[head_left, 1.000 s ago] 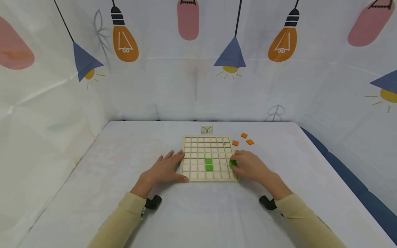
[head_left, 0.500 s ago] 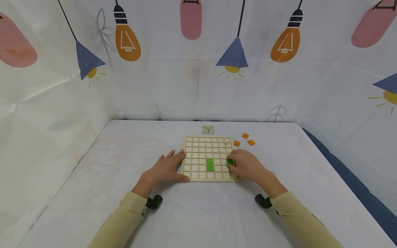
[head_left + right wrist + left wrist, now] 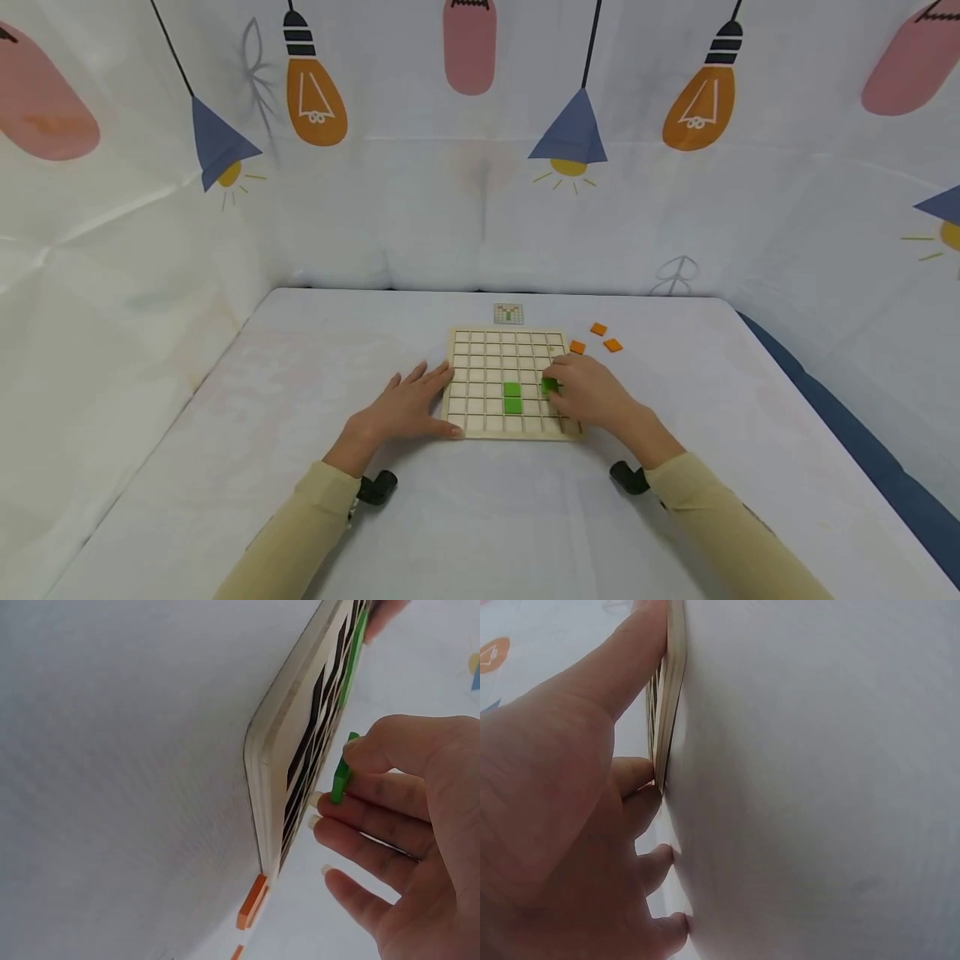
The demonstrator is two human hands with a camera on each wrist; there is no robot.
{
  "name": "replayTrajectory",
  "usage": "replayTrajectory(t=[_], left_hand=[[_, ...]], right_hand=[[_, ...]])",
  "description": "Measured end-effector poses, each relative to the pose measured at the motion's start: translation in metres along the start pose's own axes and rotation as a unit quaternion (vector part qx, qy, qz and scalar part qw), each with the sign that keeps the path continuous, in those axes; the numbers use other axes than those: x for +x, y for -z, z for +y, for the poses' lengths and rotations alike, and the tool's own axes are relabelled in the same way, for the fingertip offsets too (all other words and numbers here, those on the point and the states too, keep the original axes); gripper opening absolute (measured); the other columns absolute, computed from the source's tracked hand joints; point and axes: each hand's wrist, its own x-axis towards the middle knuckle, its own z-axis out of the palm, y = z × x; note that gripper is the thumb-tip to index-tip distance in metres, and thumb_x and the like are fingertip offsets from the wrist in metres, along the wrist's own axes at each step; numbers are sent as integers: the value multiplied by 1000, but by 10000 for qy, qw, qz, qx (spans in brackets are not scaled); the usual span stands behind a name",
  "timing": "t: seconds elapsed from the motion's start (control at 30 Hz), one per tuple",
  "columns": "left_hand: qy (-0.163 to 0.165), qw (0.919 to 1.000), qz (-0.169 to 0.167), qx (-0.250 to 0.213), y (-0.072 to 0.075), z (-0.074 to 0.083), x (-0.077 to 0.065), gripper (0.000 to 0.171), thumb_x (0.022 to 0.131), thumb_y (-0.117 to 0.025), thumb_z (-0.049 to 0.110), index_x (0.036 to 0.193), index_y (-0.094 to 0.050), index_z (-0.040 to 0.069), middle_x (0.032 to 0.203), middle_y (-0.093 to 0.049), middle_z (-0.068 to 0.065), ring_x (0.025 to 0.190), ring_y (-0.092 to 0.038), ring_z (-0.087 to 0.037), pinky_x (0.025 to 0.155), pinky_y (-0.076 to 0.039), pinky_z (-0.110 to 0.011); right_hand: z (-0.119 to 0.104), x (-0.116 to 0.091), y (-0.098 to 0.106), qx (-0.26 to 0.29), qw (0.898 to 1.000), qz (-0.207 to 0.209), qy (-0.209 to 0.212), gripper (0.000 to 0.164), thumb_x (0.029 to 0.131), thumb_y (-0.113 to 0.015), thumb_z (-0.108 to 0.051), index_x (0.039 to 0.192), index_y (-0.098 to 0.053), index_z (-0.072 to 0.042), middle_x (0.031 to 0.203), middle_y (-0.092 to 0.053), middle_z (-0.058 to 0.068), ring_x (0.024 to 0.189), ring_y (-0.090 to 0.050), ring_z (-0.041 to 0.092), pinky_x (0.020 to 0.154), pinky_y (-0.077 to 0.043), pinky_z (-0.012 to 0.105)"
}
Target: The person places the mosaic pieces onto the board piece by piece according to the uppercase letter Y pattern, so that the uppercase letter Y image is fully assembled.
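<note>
A square wooden grid board (image 3: 480,362) lies on the table, and two green tiles (image 3: 512,398) sit in neighbouring cells, one below the other. My left hand (image 3: 401,410) rests along the board's left side, fingers spread and the thumb on its near left corner. Above the right part of the grid, my right hand (image 3: 596,392) pinches a green square tile (image 3: 342,776) between thumb and fingers. The right wrist view shows this tile held tilted, apart from the board surface.
Several orange tiles lie on the table, including one orange tile (image 3: 612,345) right of the board and another orange tile (image 3: 252,902) near the board's edge. A small printed pattern card (image 3: 508,314) lies behind the board. White printed cloth (image 3: 420,208) hangs at the back.
My right hand has moved left over the board with the green tile in it. The left hand has stayed at the board's edge. The view has shifted slightly.
</note>
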Motion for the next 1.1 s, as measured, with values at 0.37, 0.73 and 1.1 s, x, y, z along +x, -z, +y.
replayTrajectory(t=[0.37,0.73,1.1], left_hand=[[-42,10000,-9,-10,1,1,-1,105,80,-71,65,160,-20,19,168,-14,3,156,-8,-34,122,-9,-65],[-37,10000,9,-24,2,2,-2,105,81,-71,64,160,-21,18,168,-16,1,156,-9,-36,122,-9,-66],[-69,9999,6,-81,3,3,-2,104,81,-72,63,160,-22,16,168,-16,-1,156,-8,-37,121,-8,-67]], right_hand=[[-3,7,-5,115,9998,-2,147,14,86,-72,-15,99,-75,-10,94,-69,-2,83,-60,13,76,-53,32],[-6,16,-6,-38,9999,-142,73,13,88,-71,-17,99,-74,-12,92,-67,-3,81,-56,12,73,-51,30],[-10,28,-9,-67,9994,-342,-42,18,90,-67,-19,105,-75,-13,95,-67,-3,84,-59,12,75,-52,30]])
